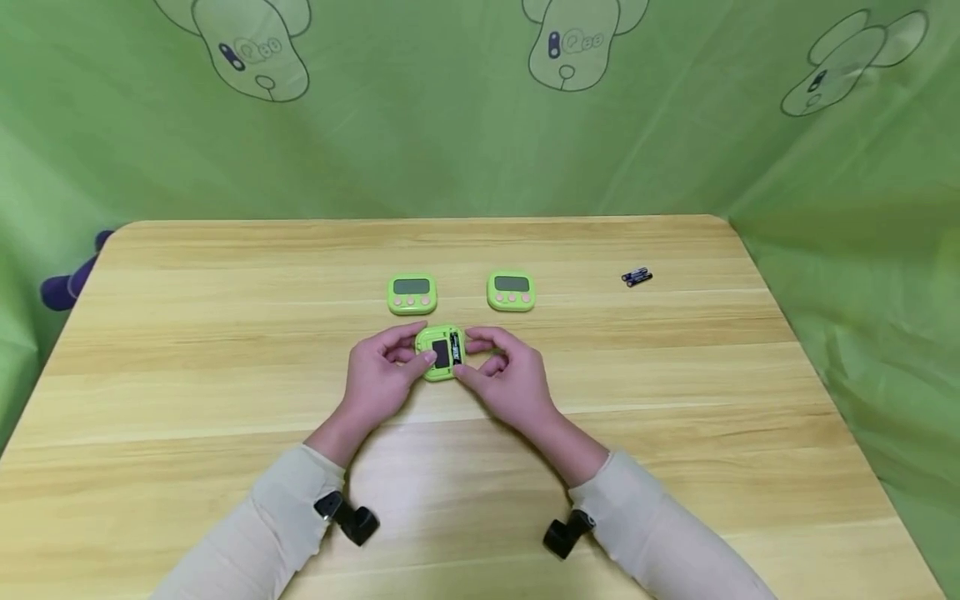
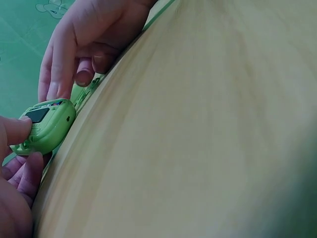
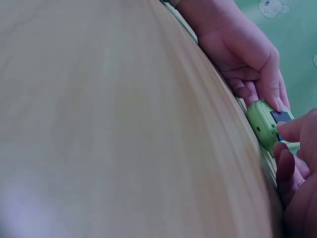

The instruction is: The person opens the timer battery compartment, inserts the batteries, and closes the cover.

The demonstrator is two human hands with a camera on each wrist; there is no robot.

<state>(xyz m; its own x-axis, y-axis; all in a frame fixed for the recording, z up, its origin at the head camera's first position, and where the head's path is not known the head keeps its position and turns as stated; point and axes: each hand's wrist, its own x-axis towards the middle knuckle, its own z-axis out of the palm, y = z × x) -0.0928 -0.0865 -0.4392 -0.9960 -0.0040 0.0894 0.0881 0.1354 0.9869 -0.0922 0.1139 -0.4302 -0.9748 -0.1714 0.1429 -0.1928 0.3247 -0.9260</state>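
Observation:
A green digital timer (image 1: 435, 373) is held back side up between both hands, over the middle of the table. Its battery compartment is uncovered, and a dark battery (image 1: 455, 350) lies in the slot along the right side. My left hand (image 1: 375, 375) grips the left side, thumb on the back near a black rectangular patch. At the right side, my right hand (image 1: 517, 382) has its thumb at the lower end of the battery slot and its fingers at the far edge. In the right wrist view, that thumb presses on the timer (image 3: 262, 126) by the slot.
Two more green timers, one left (image 1: 412, 294) and one right (image 1: 511, 292), lie screen up just beyond the hands. Farther right are loose dark batteries (image 1: 637, 277) side by side. A green curtain (image 1: 450, 158) hangs behind the wooden table (image 1: 225, 350); something purple (image 1: 67, 283) shows past its left edge.

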